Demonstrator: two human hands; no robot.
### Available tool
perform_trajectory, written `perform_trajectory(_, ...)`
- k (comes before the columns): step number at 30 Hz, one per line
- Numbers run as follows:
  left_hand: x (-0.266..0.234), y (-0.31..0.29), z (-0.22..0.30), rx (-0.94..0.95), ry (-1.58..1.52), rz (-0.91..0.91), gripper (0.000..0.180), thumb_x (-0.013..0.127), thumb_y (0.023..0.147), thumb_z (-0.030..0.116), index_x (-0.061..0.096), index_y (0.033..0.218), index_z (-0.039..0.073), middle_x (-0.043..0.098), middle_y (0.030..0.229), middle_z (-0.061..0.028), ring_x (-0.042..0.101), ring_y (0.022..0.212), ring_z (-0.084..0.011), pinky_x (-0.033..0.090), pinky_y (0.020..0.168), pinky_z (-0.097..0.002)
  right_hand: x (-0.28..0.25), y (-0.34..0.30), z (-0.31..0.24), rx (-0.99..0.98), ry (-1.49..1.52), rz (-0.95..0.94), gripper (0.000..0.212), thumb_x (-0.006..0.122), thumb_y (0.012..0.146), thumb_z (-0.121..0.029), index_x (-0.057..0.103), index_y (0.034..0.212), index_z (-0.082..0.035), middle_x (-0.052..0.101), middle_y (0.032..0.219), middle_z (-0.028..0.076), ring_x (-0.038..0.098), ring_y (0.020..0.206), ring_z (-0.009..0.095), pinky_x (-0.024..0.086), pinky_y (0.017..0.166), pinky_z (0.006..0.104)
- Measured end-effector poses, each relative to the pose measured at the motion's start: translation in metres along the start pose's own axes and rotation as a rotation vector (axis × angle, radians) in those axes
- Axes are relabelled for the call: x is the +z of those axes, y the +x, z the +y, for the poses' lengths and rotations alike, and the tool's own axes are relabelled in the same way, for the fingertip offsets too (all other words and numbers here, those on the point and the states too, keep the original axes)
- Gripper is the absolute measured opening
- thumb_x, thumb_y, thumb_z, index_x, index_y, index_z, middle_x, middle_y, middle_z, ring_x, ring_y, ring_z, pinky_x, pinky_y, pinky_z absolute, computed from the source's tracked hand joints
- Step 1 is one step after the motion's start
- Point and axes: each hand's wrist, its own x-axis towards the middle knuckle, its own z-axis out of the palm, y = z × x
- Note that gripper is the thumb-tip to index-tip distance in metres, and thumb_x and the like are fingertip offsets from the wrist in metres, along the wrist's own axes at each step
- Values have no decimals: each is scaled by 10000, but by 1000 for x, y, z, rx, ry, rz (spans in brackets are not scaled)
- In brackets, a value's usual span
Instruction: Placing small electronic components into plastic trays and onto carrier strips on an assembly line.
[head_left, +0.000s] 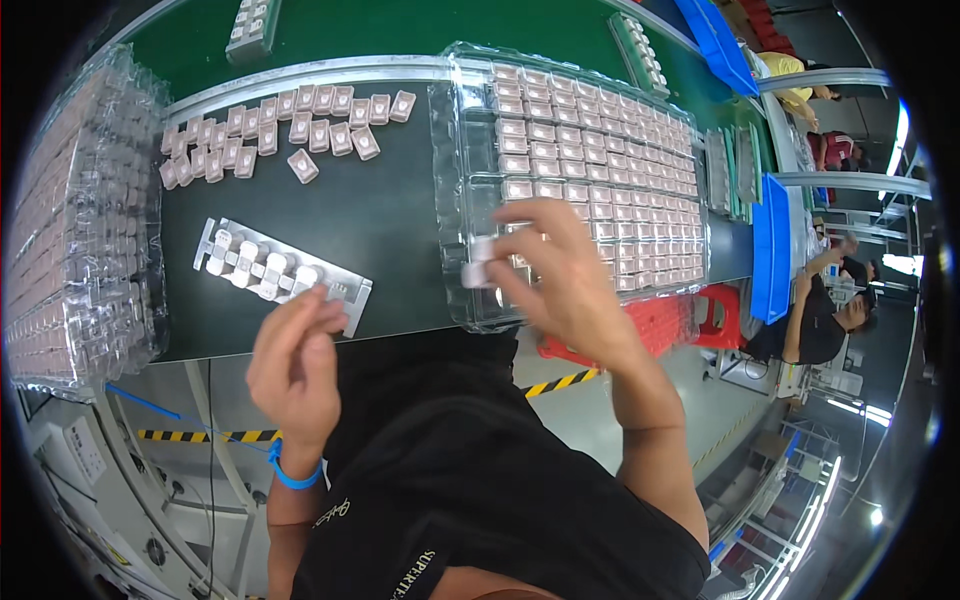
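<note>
My right hand (565, 285) is over the left edge of a clear plastic tray (465, 150). Its thumb and fingers pinch a small pale block-shaped part (478, 264), slightly blurred. Rows of small pale pink cup-shaped parts (595, 150) fill most of the tray. My left hand (297, 370) is half curled, its thumb apart from the fingers, with nothing visible between them. Its fingertips come close to the right half of a silver metal fixture (215, 245), which lies slanted on the dark green table (390, 245). Several white rounded pieces (246, 256) sit in the fixture.
Loose pink parts (300, 165) lie at the table's far left. Stacked clear trays (85, 220) stand at the left edge. Beyond a metal rail, a green belt (350, 35) carries filled fixtures (640, 55). Blue bins (770, 250) and a red stool (715, 315) are on the right.
</note>
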Motion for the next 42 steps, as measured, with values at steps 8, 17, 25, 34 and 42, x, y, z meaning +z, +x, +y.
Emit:
perform_trajectory(8,-29,3,-22,-33,76,182,297,444,990,-45,598,1240,-85,668,1121,-194,681,860,-203,577,777,-316,-19,-46,23,-10,-287,-206,93,707,831,-74,650,890,-30,578,1127,93,544,1089,293,473,918,408)
perform_trajectory(17,-39,1,-28,-23,63,254,299,447,1009,-20,589,1265,-83,682,1121,-210,675,867,-197,583,764,-323,-4,-43,32,0,-322,-316,121,724,824,-103,690,932,-60,578,1096,72,542,1050,282,480,889,404)
perform_trajectory(25,-51,8,-48,-133,85,405,246,513,1021,19,633,1227,-40,694,1086,-138,668,863,-150,542,711,-262,-9,-4,17,3,-166,-154,185,750,794,-42,710,974,-49,615,975,87,572,930,304,483,800,420)
perform_trajectory(34,-56,8,-49,-62,320,395,180,673,863,-37,711,1034,7,647,911,-84,609,728,-136,484,613,-243,75,97,-49,-57,344,-382,223,713,873,-105,676,1074,-14,655,879,108,648,748,206,520,691,329)
perform_trajectory(42,-28,-3,-41,-59,415,227,255,771,807,18,719,1055,47,652,959,-88,666,717,-219,547,600,-325,122,135,-44,97,558,-725,280,722,924,-171,656,1116,22,651,800,10,562,702,55,481,643,236)
